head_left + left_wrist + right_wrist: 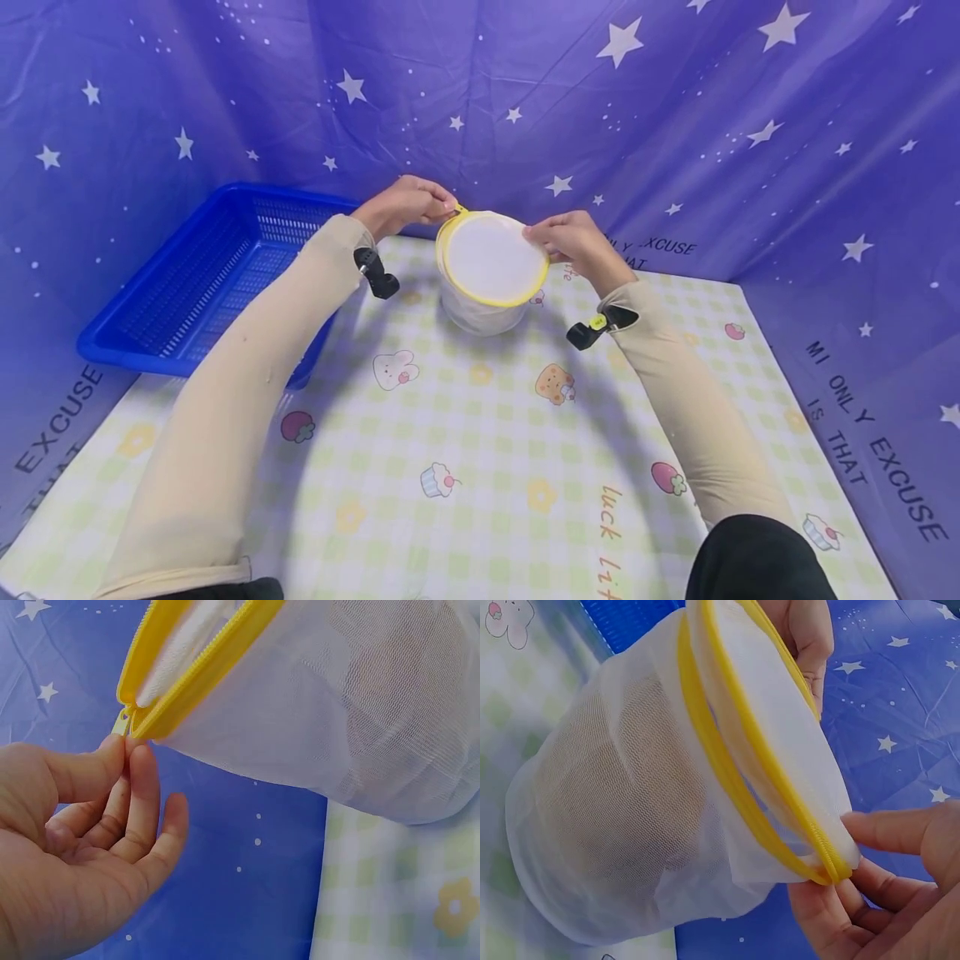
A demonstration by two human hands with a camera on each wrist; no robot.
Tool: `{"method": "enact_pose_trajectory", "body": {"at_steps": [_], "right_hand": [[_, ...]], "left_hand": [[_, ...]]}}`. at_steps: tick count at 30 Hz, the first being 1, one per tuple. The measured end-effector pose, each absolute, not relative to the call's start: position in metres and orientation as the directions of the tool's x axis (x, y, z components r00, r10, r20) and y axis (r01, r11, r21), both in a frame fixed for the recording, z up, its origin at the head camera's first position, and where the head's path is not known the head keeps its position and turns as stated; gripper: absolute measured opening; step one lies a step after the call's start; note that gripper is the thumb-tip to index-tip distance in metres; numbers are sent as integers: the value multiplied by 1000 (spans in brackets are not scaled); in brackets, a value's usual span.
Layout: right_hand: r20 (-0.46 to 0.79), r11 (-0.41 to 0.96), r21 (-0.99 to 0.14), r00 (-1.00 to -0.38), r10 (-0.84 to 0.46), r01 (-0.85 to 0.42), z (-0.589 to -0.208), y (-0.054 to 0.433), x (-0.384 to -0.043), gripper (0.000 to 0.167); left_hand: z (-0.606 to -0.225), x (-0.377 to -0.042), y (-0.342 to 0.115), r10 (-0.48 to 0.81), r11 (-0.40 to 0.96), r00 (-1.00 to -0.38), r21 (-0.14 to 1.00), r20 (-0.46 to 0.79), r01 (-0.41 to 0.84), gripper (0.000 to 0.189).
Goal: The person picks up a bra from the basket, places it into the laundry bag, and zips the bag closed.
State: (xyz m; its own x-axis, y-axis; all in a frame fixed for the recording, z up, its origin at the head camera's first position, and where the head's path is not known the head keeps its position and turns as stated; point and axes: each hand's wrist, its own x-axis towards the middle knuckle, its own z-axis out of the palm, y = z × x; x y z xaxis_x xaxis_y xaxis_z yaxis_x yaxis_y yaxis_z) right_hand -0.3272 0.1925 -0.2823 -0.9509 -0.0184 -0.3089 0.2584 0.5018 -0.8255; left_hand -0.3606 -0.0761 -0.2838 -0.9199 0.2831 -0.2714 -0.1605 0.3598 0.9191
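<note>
A white mesh laundry bag point(480, 317) with a round white lid point(498, 258) stands upright at the back middle of the table. Yellow zipper tape point(217, 671) runs round its rim, and a gap shows between the two rows of tape in both wrist views. With thumb and forefinger, my left hand point(408, 204) pinches the small yellow zipper pull point(121, 722) at the rim's left. On the opposite side, my right hand point(581, 242) pinches the lid's edge, thumb on top and fingers below. Something tan point(622, 772) shows through the mesh.
A blue plastic basket point(202, 275) with slotted walls sits at the left, close beside my left forearm. The table has a checked cloth point(480, 433) with cartoon prints. Purple starry curtains point(480, 100) hang behind and at both sides.
</note>
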Motion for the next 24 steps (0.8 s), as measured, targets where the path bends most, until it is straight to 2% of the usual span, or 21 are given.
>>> {"method": "enact_pose_trajectory", "body": {"at_steps": [6, 11, 24], "right_hand": [[-278, 495, -846, -956, -90, 199, -283, 191, -329, 42], [-274, 522, -833, -957, -98, 185, -282, 186, -334, 47], [-296, 606, -786, -935, -196, 122, -276, 182, -350, 42]], "left_hand": [[-288, -360, -72, 324, 301, -917, 944, -234, -135, 21], [-291, -361, -70, 341, 287, -912, 949, -226, -128, 22], [-289, -364, -72, 403, 299, -885, 948, -232, -113, 16]]}}
